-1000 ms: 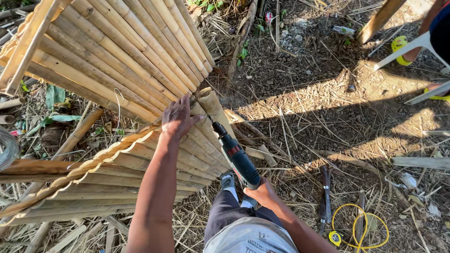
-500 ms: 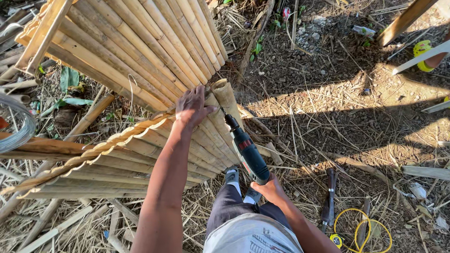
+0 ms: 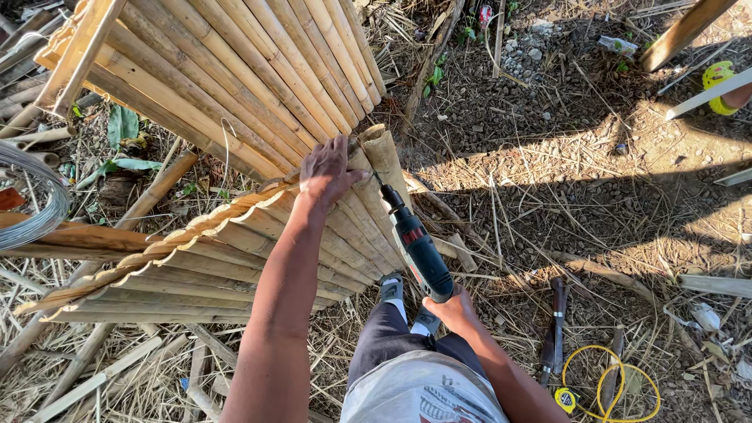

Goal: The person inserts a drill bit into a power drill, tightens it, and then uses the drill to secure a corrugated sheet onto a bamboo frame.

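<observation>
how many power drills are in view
1: a dark power drill in the right hand, its bit against the bamboo panel beside the left hand. Others may lie hidden in the straw.

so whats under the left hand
The left hand lies flat on the top edge of the bamboo panel, beside the drill tip. The slat ends below the palm are covered, so their joint cannot be seen.
</observation>
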